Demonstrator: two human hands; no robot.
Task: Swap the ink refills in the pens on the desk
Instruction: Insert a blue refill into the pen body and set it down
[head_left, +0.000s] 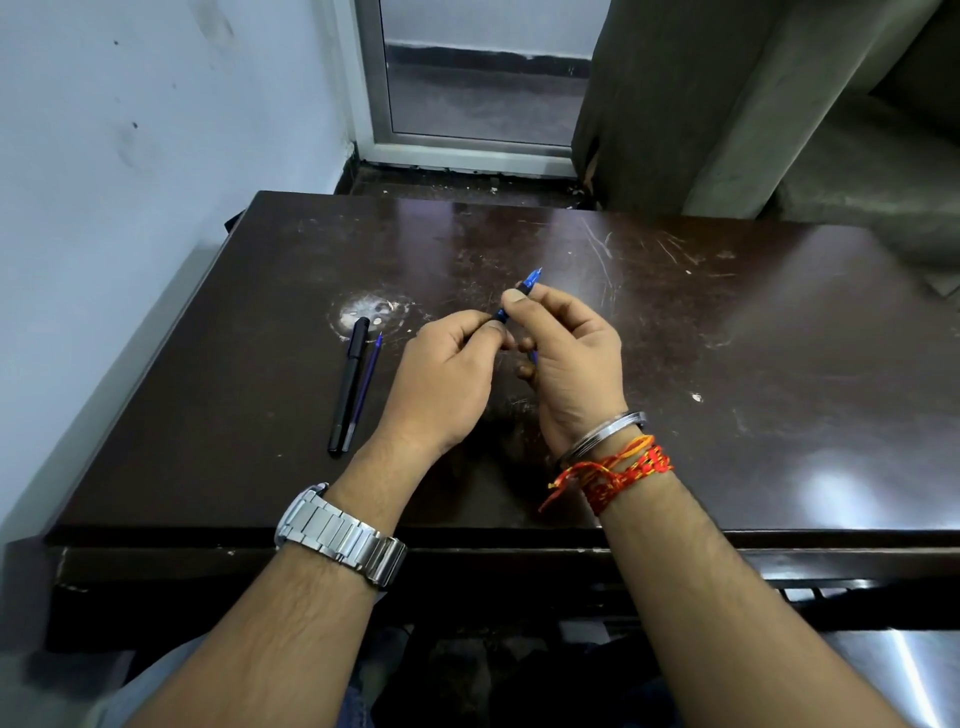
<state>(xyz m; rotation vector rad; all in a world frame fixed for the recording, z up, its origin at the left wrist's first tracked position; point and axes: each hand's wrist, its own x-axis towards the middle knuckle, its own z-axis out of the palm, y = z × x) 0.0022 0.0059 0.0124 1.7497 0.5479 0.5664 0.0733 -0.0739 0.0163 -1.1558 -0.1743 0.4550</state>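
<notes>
At the centre of the frame, we hold a blue pen (531, 280) just above the dark desk (727, 364). Its long axis slants from the lower left to the upper right, and its pointed tip pokes out past the right hand (574, 358). That hand's thumb and fingers pinch the barrel near the tip. The left hand (447, 371) curls its fingers round the lower end, so the two hands almost touch along the one shaft. We judge this a twisting grip, set to part the barrel.

A short sliver of blue also shows under the right hand's fingers, and we cannot tell what it belongs to.

The coming move likely turns on the thin violet refill (368, 379). It lies in the left-centre of the frame, well to the left of both hands and nearer to the left one. Its length runs almost straight up the picture, and a matte black pen (349, 387) lies just beside it in parallel.

The desk top is a glossy brown veneer, scratched, with a pale worn patch above the black pen. A steel-link watch (340, 535) bands the left wrist. A metal bangle (608, 428) and knotted red-orange thread (618, 475) band the right.
</notes>
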